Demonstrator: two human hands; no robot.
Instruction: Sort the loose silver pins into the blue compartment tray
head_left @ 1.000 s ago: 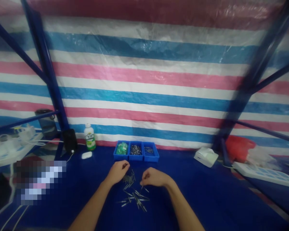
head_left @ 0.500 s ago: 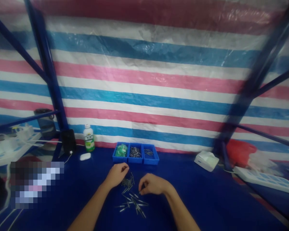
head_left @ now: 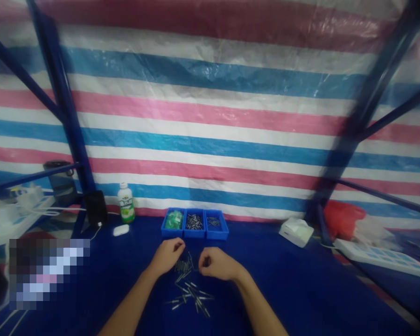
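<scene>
My left hand (head_left: pixel 168 255) is closed, fingers curled together, just beyond a row of slim metal pins (head_left: pixel 182 266) on the blue table. Whatever its fingertips may hold is hidden. To the right of that row, my right hand (head_left: pixel 217 263) is pinched closed. A faint thin piece seems to show at its fingertips, too small to name. Closer to me lies a loose heap of longer pointed metal pins (head_left: pixel 195 296), pointing various ways. Beyond both hands stand three joined blue bins: one with green packets (head_left: pixel 174 220), one full of small metal parts (head_left: pixel 194 222), one with fewer pins (head_left: pixel 214 221).
A white and green bottle (head_left: pixel 126 203), a white oval case (head_left: pixel 121 230) and a black device (head_left: pixel 95 208) stand at the left. On the right are a tissue pack (head_left: pixel 296 232), a red bag (head_left: pixel 343 219) and a power strip (head_left: pixel 385 259). A striped sheet (head_left: pixel 210 149) hangs behind.
My right hand has moved away from the loose heap, forward and closer to the row of pins. My left hand stays nearly in place. The view has shifted slightly.
</scene>
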